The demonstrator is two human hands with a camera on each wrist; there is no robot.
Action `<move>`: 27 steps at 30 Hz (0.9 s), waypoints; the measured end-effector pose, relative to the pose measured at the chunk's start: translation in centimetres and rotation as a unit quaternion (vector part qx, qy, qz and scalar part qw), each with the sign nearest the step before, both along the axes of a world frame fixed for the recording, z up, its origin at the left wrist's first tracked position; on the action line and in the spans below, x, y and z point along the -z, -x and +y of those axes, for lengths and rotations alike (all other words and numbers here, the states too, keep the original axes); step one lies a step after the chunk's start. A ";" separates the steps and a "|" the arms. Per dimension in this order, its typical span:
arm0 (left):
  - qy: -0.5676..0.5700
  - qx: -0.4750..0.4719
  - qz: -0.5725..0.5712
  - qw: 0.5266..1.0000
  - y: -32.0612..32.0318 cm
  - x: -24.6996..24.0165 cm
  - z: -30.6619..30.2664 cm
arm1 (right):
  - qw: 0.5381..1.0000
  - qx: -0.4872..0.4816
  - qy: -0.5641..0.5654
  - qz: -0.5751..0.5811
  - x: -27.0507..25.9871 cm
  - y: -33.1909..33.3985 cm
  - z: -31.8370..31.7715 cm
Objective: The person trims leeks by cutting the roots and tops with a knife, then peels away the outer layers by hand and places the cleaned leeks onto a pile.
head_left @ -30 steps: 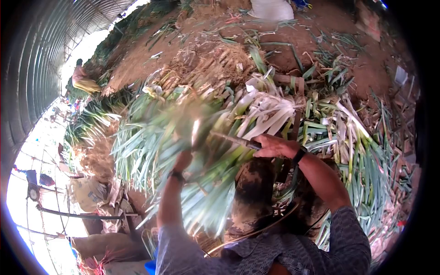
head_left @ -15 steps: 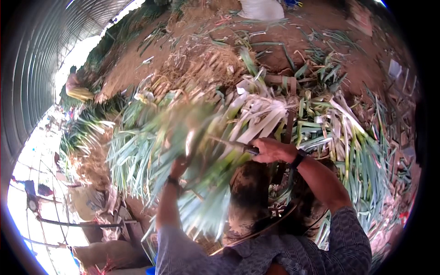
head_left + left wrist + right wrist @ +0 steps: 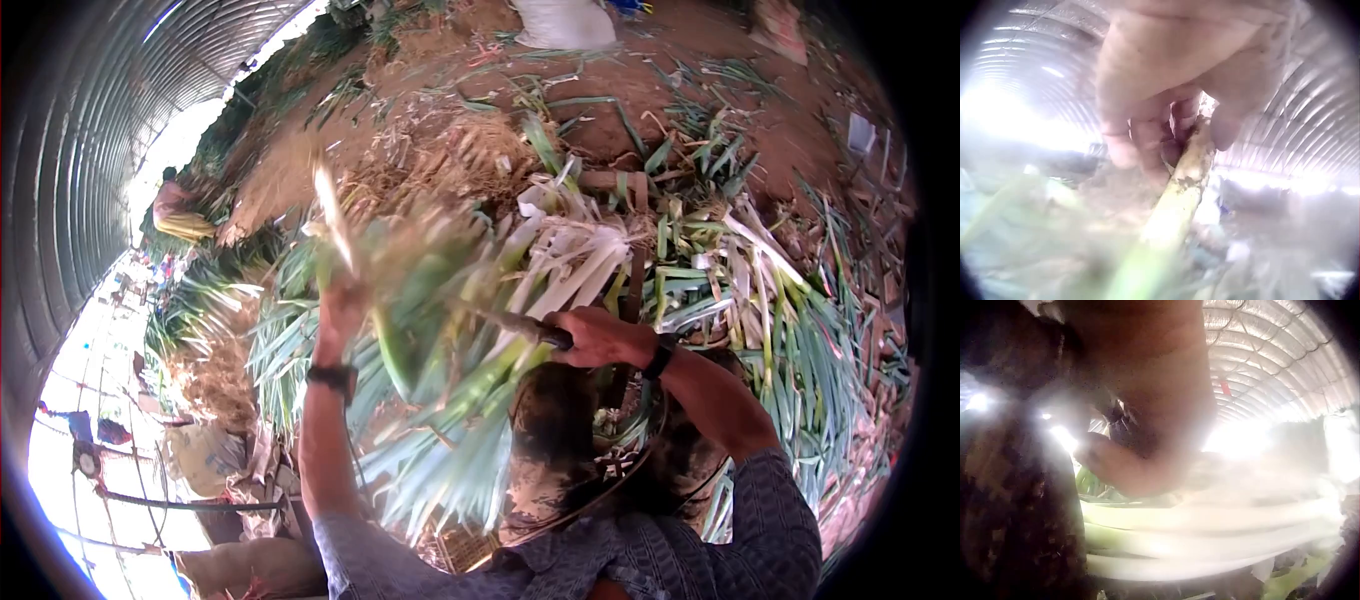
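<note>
Taking twelve o'clock as straight ahead of the worker, I see the left hand (image 3: 343,303) out towards half past ten, blurred in the head view. Its fingers and thumb are curled round a leek (image 3: 1175,201), gripping the pale stalk; the white end points up near twelve from the hand, and the green slants down towards five.

The right hand (image 3: 602,336) is near twelve, above the worker's knees, closed round the dark handle of a knife (image 3: 520,325). The blade points towards ten o'clock, its tip blurred among the leaves; I cannot tell whether it touches anything.

At twelve from the right hand lies a bunch of white stems (image 3: 590,258), and at three a heap of long green leaves (image 3: 805,350). More loose leaves (image 3: 435,470) fan out between the left forearm and the patterned trousers (image 3: 545,430). Well off at ten, another person (image 3: 180,212) sits low beneath the ribbed metal wall (image 3: 70,190). A white sack (image 3: 565,22) stands far off at twelve.
</note>
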State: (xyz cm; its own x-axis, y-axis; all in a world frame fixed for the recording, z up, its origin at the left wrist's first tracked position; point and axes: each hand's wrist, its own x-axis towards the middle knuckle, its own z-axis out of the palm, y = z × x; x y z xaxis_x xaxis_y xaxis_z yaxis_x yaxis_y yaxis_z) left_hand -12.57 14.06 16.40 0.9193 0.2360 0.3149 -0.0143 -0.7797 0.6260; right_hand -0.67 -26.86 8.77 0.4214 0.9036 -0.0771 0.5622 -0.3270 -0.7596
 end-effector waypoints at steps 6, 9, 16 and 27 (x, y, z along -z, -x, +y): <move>-0.106 0.109 0.018 0.988 -8.6 7.4 1.8 | 0.996 0.056 -0.068 -0.027 -1.1 -0.5 -0.9; -0.173 0.140 0.045 0.974 -9.3 16.4 1.3 | 0.995 0.094 -0.023 -0.019 0.0 -0.9 -2.1; -0.126 0.015 0.170 0.977 -10.5 17.8 -2.5 | 0.985 0.104 0.120 -0.066 1.9 -2.3 -2.7; -0.166 -0.083 0.164 0.969 -11.1 17.8 -4.8 | 0.992 0.107 0.059 -0.036 4.8 -4.6 -0.5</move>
